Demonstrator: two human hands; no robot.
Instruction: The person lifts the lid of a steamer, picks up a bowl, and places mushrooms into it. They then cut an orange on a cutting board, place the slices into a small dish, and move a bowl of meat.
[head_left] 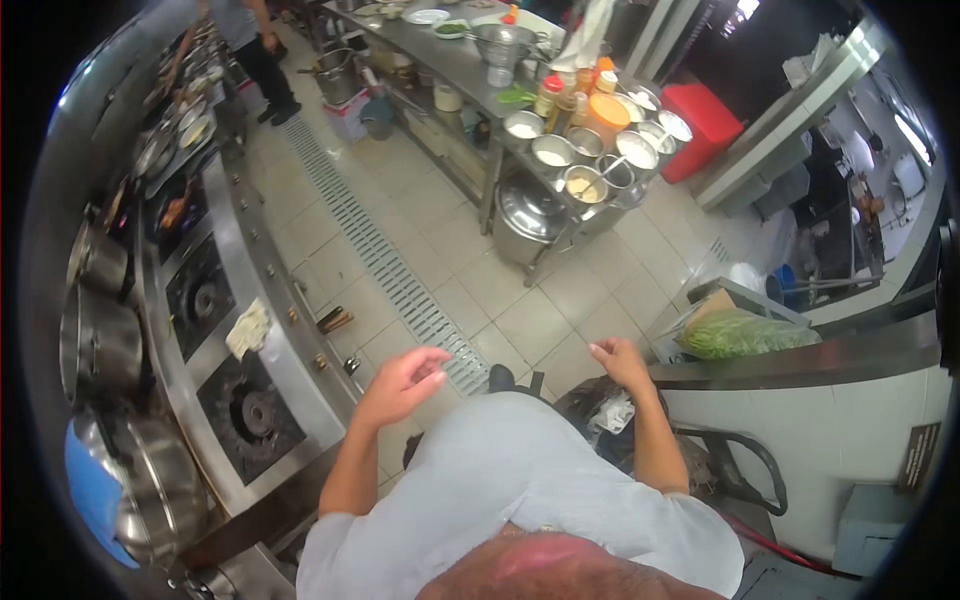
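Note:
My left hand (403,386) hangs in the air in front of my body, fingers and thumb apart, holding nothing. It is nearest to the steel stove's front edge, where a crumpled pale cloth (248,328) lies between two gas burners. The nearer burner (258,415) carries no pot. Out to the other side is my right hand (622,363), loosely bent with the thumb apart and nothing visible in it. Near that hand, a bag of green leafy vegetables (745,333) rests on a ledge, and a dark bag (590,405) with a white piece on it sits below.
A steel table (470,75) holds bowls of powders, bottles and a strainer, with a lidded pot (530,212) underneath. A floor drain grate (385,260) runs along the aisle. Large pots (105,345) line the stove's back. Another person (245,40) stands far along the aisle.

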